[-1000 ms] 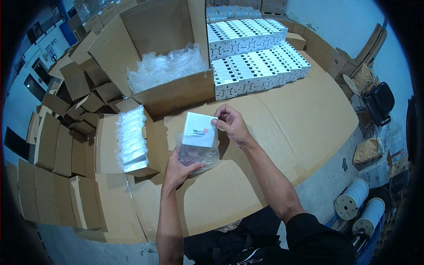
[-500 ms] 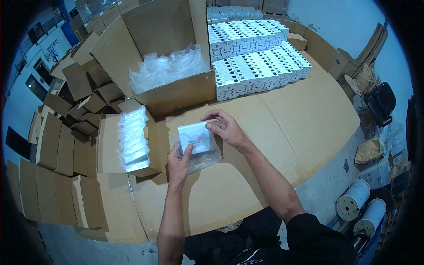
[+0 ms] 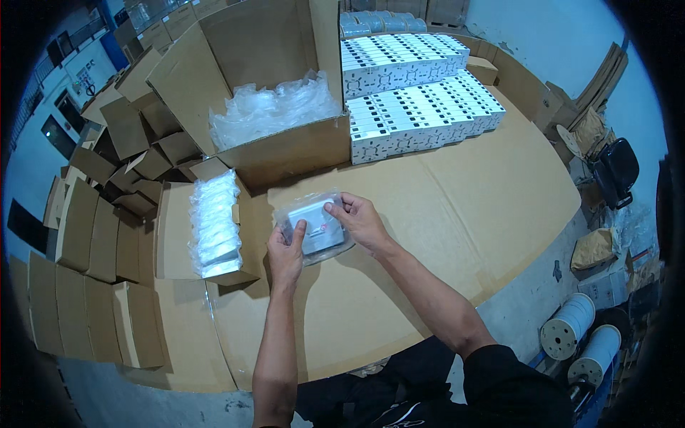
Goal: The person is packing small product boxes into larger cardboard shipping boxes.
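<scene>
A flat white box sits inside a clear plastic bag, held a little above the cardboard-covered table. My left hand grips its left side, thumb on the front face. On the upper right, my right hand pinches the bag and box edge between thumb and fingers. Just left of my hands stands an open cardboard carton with a row of bagged white boxes packed upright in it.
A large open carton behind holds a heap of clear plastic bags. Right of it, white printed boxes are stacked in rows. Empty brown cartons crowd the left. Cable spools stand on the floor at right.
The bag now covers the white box to its top, where before the box stuck out. My right hand has come down and closed on the bag's upper right edge.
</scene>
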`<action>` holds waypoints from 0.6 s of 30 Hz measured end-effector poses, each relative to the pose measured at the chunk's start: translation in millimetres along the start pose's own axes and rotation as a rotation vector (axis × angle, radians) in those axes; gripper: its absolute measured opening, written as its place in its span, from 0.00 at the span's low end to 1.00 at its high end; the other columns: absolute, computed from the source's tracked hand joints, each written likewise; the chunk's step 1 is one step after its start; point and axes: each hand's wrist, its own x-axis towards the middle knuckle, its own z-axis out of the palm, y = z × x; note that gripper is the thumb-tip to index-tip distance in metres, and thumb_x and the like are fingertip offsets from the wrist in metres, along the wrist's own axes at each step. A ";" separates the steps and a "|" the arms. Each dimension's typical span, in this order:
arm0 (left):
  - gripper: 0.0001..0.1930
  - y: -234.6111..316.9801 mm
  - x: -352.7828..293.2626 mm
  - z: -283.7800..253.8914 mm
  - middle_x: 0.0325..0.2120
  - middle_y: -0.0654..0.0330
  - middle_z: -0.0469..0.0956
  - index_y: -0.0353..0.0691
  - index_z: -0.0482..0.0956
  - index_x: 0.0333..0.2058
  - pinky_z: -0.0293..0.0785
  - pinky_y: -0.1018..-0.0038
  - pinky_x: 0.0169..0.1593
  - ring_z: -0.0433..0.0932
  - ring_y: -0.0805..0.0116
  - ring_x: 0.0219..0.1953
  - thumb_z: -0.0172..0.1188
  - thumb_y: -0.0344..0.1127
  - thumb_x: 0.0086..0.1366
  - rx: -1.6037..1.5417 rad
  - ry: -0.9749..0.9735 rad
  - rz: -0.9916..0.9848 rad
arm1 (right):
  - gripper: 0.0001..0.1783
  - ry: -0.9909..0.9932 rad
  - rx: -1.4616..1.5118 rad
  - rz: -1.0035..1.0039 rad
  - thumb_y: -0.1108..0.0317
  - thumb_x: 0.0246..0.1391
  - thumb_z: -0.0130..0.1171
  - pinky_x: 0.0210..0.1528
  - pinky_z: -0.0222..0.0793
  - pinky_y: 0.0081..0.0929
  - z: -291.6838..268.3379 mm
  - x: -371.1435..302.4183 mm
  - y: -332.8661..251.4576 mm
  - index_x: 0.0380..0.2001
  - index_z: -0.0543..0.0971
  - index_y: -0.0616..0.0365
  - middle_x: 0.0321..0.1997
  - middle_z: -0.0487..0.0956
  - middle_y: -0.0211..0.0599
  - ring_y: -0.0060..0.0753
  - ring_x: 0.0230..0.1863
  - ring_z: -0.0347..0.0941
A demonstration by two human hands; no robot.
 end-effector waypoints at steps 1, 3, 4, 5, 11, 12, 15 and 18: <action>0.17 1.4 0.6 0.5 0.41 0.61 0.81 0.33 0.77 0.47 0.74 0.75 0.48 0.78 0.75 0.42 0.62 0.43 0.71 0.003 0.009 -0.008 | 0.13 0.016 0.028 0.009 0.66 0.66 0.61 0.42 0.71 0.18 1.1 -0.2 0.7 0.47 0.81 0.65 0.38 0.81 0.27 0.14 0.39 0.73; 0.17 3.8 -1.9 0.9 0.41 0.61 0.81 0.33 0.78 0.48 0.73 0.75 0.48 0.77 0.75 0.42 0.60 0.44 0.73 0.000 0.019 0.005 | 0.13 0.032 0.057 0.021 0.66 0.66 0.61 0.42 0.71 0.18 2.0 -0.1 3.2 0.47 0.81 0.65 0.38 0.81 0.26 0.14 0.39 0.72; 0.18 6.8 -2.8 1.8 0.41 0.61 0.81 0.33 0.78 0.48 0.73 0.75 0.48 0.77 0.75 0.42 0.58 0.45 0.74 -0.004 0.029 0.023 | 0.13 0.034 0.082 0.019 0.66 0.66 0.61 0.43 0.71 0.19 1.8 0.7 4.1 0.46 0.81 0.65 0.39 0.82 0.28 0.15 0.40 0.73; 0.18 5.7 -1.5 2.2 0.41 0.61 0.81 0.33 0.78 0.48 0.73 0.75 0.48 0.77 0.75 0.42 0.58 0.45 0.74 -0.005 0.030 0.023 | 0.13 0.035 0.107 0.017 0.66 0.66 0.60 0.44 0.71 0.20 1.5 1.2 4.9 0.46 0.82 0.66 0.40 0.82 0.29 0.16 0.40 0.74; 0.21 13.6 -2.5 -2.1 0.40 0.62 0.81 0.33 0.82 0.48 0.71 0.74 0.52 0.76 0.73 0.45 0.50 0.47 0.78 -0.146 0.018 0.186 | 0.15 0.019 0.114 -0.043 0.66 0.68 0.57 0.50 0.74 0.25 0.4 -3.8 -5.0 0.46 0.83 0.68 0.44 0.84 0.36 0.22 0.45 0.77; 0.21 16.1 -3.3 -4.0 0.41 0.62 0.81 0.33 0.81 0.49 0.71 0.75 0.52 0.75 0.74 0.45 0.49 0.46 0.78 -0.123 -0.006 0.208 | 0.15 0.019 0.112 -0.044 0.66 0.68 0.57 0.50 0.74 0.25 -0.1 -5.1 -7.4 0.46 0.83 0.68 0.44 0.84 0.36 0.22 0.45 0.77; 0.20 21.1 -4.3 -6.3 0.43 0.61 0.80 0.33 0.81 0.48 0.72 0.75 0.52 0.76 0.73 0.45 0.51 0.45 0.77 -0.137 -0.019 0.253 | 0.15 -0.021 0.140 -0.078 0.66 0.68 0.57 0.52 0.74 0.25 1.7 -7.2 -11.2 0.47 0.82 0.69 0.45 0.84 0.37 0.23 0.46 0.78; 0.17 33.0 -8.7 3.4 0.43 0.60 0.80 0.33 0.82 0.46 0.72 0.75 0.52 0.76 0.73 0.45 0.58 0.43 0.74 -0.216 -0.014 0.254 | 0.15 -0.041 0.169 -0.083 0.66 0.68 0.56 0.53 0.74 0.26 0.8 -8.8 -12.6 0.47 0.82 0.68 0.46 0.84 0.38 0.24 0.47 0.78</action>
